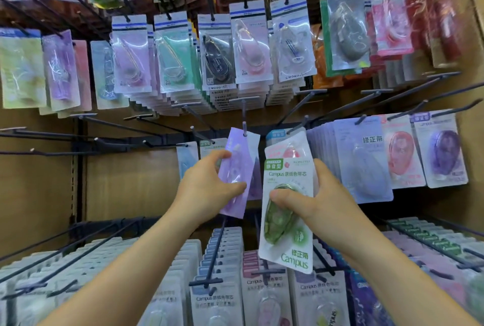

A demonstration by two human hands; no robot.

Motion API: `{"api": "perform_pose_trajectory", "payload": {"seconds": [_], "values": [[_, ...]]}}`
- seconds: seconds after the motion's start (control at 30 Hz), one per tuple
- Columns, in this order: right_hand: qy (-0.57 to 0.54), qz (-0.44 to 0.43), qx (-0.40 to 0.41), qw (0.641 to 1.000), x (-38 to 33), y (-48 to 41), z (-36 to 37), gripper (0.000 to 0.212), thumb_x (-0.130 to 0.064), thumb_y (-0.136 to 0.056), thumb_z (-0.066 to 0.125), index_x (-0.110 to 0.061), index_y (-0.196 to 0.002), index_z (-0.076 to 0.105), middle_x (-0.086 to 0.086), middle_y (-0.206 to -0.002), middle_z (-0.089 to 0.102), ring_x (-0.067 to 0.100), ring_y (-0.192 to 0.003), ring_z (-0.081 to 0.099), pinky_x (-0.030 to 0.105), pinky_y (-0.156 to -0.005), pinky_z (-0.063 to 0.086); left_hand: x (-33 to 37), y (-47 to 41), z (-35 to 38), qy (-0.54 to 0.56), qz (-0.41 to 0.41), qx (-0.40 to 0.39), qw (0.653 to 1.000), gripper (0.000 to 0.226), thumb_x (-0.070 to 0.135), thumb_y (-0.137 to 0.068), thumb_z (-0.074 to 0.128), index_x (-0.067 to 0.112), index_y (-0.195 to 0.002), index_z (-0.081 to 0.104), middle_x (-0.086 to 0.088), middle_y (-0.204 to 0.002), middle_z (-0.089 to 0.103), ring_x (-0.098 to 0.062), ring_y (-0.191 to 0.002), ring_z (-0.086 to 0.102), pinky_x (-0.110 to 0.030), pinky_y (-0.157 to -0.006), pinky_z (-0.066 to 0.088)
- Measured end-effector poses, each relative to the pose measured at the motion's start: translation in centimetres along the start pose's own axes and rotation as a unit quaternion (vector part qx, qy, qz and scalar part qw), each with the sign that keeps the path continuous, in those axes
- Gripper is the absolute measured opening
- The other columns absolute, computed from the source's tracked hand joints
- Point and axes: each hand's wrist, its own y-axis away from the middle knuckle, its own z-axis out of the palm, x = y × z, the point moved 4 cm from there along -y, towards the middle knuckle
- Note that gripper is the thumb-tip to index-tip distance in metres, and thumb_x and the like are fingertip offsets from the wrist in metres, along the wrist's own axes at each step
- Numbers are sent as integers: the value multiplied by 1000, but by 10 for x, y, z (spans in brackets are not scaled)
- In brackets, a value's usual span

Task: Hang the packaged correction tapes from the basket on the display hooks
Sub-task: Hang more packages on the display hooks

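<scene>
Our left hand (207,184) pinches a lilac plastic-packaged correction tape (235,168), its top at the tip of a dark metal display hook (244,126). Just beside it, our right hand (322,202) grips a white-and-green packaged correction tape (288,247), thumb pressed on its front.

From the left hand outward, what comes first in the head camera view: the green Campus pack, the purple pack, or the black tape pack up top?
1. The purple pack, gripped in the left hand at the hook.
2. The green Campus pack, just to the right, held by the right hand.
3. The black tape pack, hanging in the row above.
</scene>
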Motion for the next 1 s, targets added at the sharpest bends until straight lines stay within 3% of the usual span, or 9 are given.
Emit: {"api": "perform_pose_trajectory", "payload": {"seconds": [0.2, 0.43, 0.6, 0.63, 0.7, 0.77, 0.87, 0.93, 1.0], "values": [[-43, -5, -11, 999, 7, -3, -2, 34, -18, -79, 78, -36, -100, 59, -22, -90, 73, 1, -83, 71, 28, -75, 57, -13, -58, 44, -108, -18, -37, 993, 68, 42, -84, 74, 25, -141, 41, -4, -131, 60, -26, -113, 59, -30, -79, 41], [-104, -14, -31, 994, 15, -6, 3, 42, -6, -78, 79, -27, -109, 60, -13, -94, 76, 5, -86, 73, 18, -64, 56, -19, -88, 87, -134, -23, -50, 990, 52, 30, -91, 62, 6, -128, 33, -19, -116, 63, -40, -102, 62, -37, -74, 45], [-111, -44, -37, 992, 16, -3, 5, 42, -3, -76, 80, -24, -107, 62, -8, -97, 76, 8, -88, 73, 20, -67, 57, -17, -81, 68, -149, -13, -31, 988, 41, 41, -94, 57, 15, -120, 39, -12, -109, 66, -32, -92, 63, -38, -74, 46], [-124, -48, -30, 991, 16, -3, 5, 42, -2, -76, 80, -23, -107, 63, -8, -96, 76, 9, -87, 73, 19, -66, 57, -11, -72, 56, -103, -6, -14, 995, 31, 42, -96, 54, 18, -113, 45, -8, -100, 67, -27, -83, 61, -39, -72, 47], [-159, -51, -16, 986, 16, -4, 7, 41, 0, -76, 79, -21, -107, 63, -7, -94, 77, 10, -85, 74, 19, -64, 56, 6, -45, 35, 135, -9, -39, 990, 23, 39, -99, 51, 17, -100, 57, -5, -85, 66, -21, -74, 61, -47, -73, 55], [-203, -52, 3, 978, 15, -6, 9, 42, -3, -75, 79, -18, -111, 63, -5, -98, 77, 13, -88, 74, 21, -64, 57, 25, -3, 23, 329, 19, -156, 931, 28, 39, -96, 57, 14, -104, 63, -8, -90, 70, -20, -81, 67, -40, -77, 60], [-261, -46, 20, 964, 13, -5, 14, 52, -19, -68, 78, -16, -118, 64, 2, -105, 76, 22, -93, 74, 30, -66, 60, 33, 38, 18, 375, 61, -246, 892, 48, 31, -77, 77, 29, -122, 58, -8, -109, 71, -23, -99, 71, -37, -82, 59], [-285, -39, 17, 958, 11, -2, 18, 57, -23, -66, 77, -16, -121, 62, 4, -105, 76, 25, -93, 74, 34, -63, 60, 26, 44, 19, 390, 63, -205, 896, 63, 16, -68, 87, 29, -123, 60, -7, -109, 71, -20, -98, 72, -33, -79, 60], [-299, -33, 4, 954, 9, 1, 22, 58, -24, -68, 75, -16, -123, 60, 2, -105, 76, 23, -91, 75, 35, -61, 60, 21, 45, 17, 395, 55, -152, 904, 54, 13, -66, 85, 20, -115, 66, -9, -103, 73, -21, -93, 73, -29, -74, 59]]}}
